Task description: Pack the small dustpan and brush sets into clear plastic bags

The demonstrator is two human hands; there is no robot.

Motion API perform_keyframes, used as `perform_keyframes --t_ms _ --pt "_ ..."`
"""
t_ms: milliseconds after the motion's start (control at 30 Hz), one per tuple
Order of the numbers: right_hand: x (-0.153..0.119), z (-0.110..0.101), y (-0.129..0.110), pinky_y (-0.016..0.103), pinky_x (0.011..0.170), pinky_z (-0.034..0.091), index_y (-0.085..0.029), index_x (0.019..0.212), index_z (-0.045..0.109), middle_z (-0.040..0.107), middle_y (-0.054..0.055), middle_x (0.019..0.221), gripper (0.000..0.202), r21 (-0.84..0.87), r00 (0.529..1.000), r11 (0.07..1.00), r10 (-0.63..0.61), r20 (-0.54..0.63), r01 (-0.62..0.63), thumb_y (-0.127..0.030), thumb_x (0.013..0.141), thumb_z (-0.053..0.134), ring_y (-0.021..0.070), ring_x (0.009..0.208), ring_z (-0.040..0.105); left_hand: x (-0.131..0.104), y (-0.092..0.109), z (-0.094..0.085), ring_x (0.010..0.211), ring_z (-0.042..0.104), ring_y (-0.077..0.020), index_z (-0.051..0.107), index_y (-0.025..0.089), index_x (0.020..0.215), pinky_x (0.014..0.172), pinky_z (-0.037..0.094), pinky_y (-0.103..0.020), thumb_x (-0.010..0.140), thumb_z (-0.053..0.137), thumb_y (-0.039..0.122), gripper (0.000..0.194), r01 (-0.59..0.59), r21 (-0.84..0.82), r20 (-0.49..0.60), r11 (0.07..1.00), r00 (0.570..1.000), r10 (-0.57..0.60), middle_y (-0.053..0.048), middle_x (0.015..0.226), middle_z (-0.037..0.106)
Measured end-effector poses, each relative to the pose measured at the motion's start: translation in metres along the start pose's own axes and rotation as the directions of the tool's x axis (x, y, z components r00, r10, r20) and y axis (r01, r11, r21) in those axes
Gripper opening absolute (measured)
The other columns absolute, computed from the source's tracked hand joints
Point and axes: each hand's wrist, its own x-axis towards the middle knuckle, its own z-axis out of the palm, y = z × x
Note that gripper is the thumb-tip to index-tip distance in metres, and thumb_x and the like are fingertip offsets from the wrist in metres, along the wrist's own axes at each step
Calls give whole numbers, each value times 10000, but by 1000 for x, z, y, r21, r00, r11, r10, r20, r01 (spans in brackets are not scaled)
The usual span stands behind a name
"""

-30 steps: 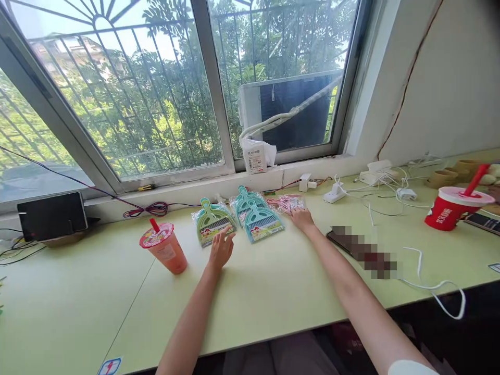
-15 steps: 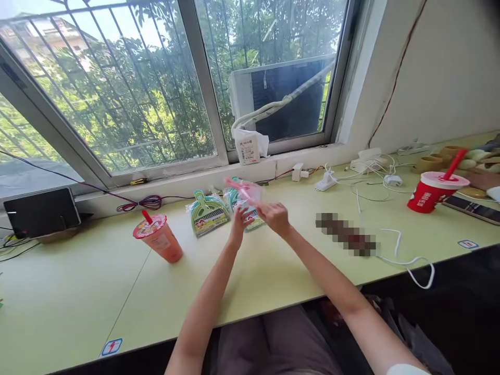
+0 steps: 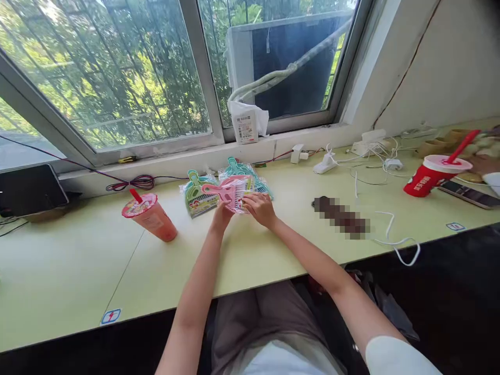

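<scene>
A pink mini dustpan and brush set in clear plastic wrap is held above the table, its handle pointing left. My left hand grips it from below near the middle. Over its right end, the fingers of my right hand are bent around the card and wrap. Just behind lie a wrapped green dustpan set on the left and a wrapped teal dustpan set, partly covered by the pink one.
A pink drink cup with a red straw stands on the left of the pale green table. On the right are a pixelated dark object, white cables, a red cup and a phone. Another person's hand shows at the far right.
The pink set has turned from steeply tilted to lying sideways, its face now visible. My right hand has shifted from its upper part to its right end. The view has tipped downward.
</scene>
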Motion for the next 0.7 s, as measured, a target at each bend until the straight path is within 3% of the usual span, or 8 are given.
perform_keyframes --t_ms 167,267,433,533,700 --pt "3 2 11 399 919 259 -191 1055 673 661 98 1155 337 -50 992 990 128 -22 -129 -294 997 358 238 1071 511 7 -1 -11 769 657 -179 669 163 831 673 526 -276 662 645 145 172 -33 -24 -117 999 993 30 -34 822 710" --pt "3 3 18 389 877 267 -175 981 684 686 106 1036 347 -63 983 981 183 13 -181 -292 995 357 232 983 522 12 -1 -18 743 651 -160 649 178 795 653 532 -265 653 645 135 148 -74 -50 -186 996 980 63 -16 801 696" --pt "4 6 26 341 818 322 -180 844 707 711 73 896 413 117 941 933 338 35 -340 -383 990 378 205 885 563 11 2 -23 744 645 -145 615 184 731 642 532 -251 644 654 163 97 -130 -69 -252 989 962 109 4 779 668" --pt "7 9 32 275 682 366 -199 810 715 716 31 807 452 408 890 794 436 134 -450 -478 967 396 154 715 577 7 3 -22 735 643 -143 611 188 710 643 531 -255 663 662 197 71 -125 -54 -251 991 962 107 6 769 661" --pt "12 13 42 216 521 392 -180 835 683 695 14 770 372 784 811 355 504 298 -509 -539 739 685 121 621 573 2 3 -16 788 654 -178 645 188 795 693 536 -291 713 653 306 144 -55 -71 -177 996 983 41 -17 799 680"
